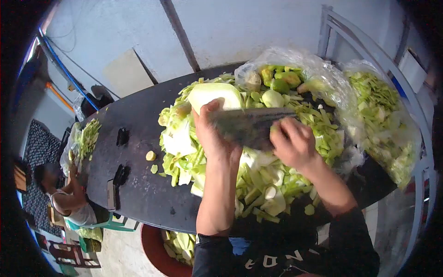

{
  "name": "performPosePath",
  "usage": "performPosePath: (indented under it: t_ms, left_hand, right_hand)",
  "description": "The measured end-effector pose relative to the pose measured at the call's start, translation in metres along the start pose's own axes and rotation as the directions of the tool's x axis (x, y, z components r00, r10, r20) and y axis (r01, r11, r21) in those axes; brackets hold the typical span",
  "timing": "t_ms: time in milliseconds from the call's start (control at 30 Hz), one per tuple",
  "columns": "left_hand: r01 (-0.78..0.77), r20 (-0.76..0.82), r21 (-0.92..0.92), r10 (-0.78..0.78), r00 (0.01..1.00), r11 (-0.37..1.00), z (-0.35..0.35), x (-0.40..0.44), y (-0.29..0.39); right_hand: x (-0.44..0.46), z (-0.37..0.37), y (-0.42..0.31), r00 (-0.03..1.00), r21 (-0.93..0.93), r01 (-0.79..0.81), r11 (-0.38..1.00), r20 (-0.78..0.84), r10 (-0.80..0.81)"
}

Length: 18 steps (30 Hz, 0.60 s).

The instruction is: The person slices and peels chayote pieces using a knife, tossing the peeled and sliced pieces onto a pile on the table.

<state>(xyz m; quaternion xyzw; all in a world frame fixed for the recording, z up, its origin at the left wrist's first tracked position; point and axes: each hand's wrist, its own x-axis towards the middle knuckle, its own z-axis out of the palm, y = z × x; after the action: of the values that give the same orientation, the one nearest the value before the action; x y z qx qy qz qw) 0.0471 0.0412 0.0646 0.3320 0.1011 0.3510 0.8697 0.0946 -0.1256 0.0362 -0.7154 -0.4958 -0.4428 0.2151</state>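
My left hand (213, 131) is closed around a large, pale-green peeled vegetable chunk (216, 93), its thumb resting on the near side. In my right hand (294, 141), fingers wrapped round the handle, is a broad-bladed knife (247, 125). The blade is smeared by motion and lies across in front of my left palm, close below the chunk; whether it touches the vegetable I cannot tell. Beneath both hands spreads a heap of cut green vegetable pieces (258, 184), flat slices and strips mixed together.
Clear plastic bags (323, 81) hold whole green vegetables and cut strips at the right. On the dark table (138, 184) lie small black objects (122, 137). Below its edge stands a red tub (154, 249) of pieces. A seated person (74, 198) is at the far left.
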Motion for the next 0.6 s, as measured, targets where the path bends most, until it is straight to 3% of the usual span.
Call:
performPosePath:
  t_ms: [33,100,200,267,300,367,400,433,467,500,600]
  left_hand:
    - [0.097,0.052,-0.152,-0.09,0.995,0.984,0.005,-0.004,0.001]
    - [0.098,0.046,-0.149,-0.092,0.995,0.984,0.012,-0.01,0.004]
    - [0.101,0.037,-0.177,-0.096,0.995,0.979,0.019,-0.013,0.008]
    - [0.196,0.107,-0.431,-0.166,0.98,0.881,0.013,-0.009,0.011]
    - [0.193,0.106,-0.432,-0.164,0.981,0.881,0.011,-0.008,0.011]
    - [0.178,0.26,-0.459,-0.059,0.964,0.87,0.006,-0.006,0.011]
    - [0.178,0.248,-0.485,-0.061,0.967,0.856,0.005,-0.006,0.012]
    - [0.174,0.247,-0.485,-0.056,0.967,0.857,0.006,-0.005,0.012]
    - [0.127,0.106,-0.473,-0.086,0.991,0.872,0.01,-0.004,0.012]
    - [0.086,-0.035,-0.452,-0.114,0.993,0.888,0.012,-0.004,0.013]
    - [0.043,-0.072,-0.4,-0.078,0.994,0.915,0.005,0.005,0.007]
  right_hand:
    - [-0.004,0.008,0.006,0.997,-0.015,-0.078,0.997,0.014,0.078]
    - [-0.009,0.021,0.027,0.962,-0.054,-0.249,0.967,0.101,0.253]
    - [-0.011,0.01,0.033,0.963,-0.068,-0.25,0.966,0.084,0.255]
    - [-0.006,-0.001,0.028,0.958,-0.033,-0.282,0.959,0.048,0.283]
    - [-0.007,-0.002,0.028,0.958,-0.031,-0.28,0.96,0.048,0.281]
    - [-0.007,-0.002,0.028,0.964,0.117,-0.259,0.959,-0.03,0.264]
    - [-0.005,-0.002,0.026,0.964,0.121,-0.257,0.959,-0.031,0.263]
    - [-0.002,-0.004,0.023,0.92,0.002,-0.374,0.927,0.125,0.371]
    - [0.0,-0.006,0.02,0.837,-0.134,-0.461,0.877,0.263,0.48]
    - [-0.001,-0.007,0.016,0.838,-0.131,-0.461,0.877,0.262,0.48]
    - [-0.002,-0.01,0.006,0.955,-0.068,-0.261,0.963,0.124,0.268]
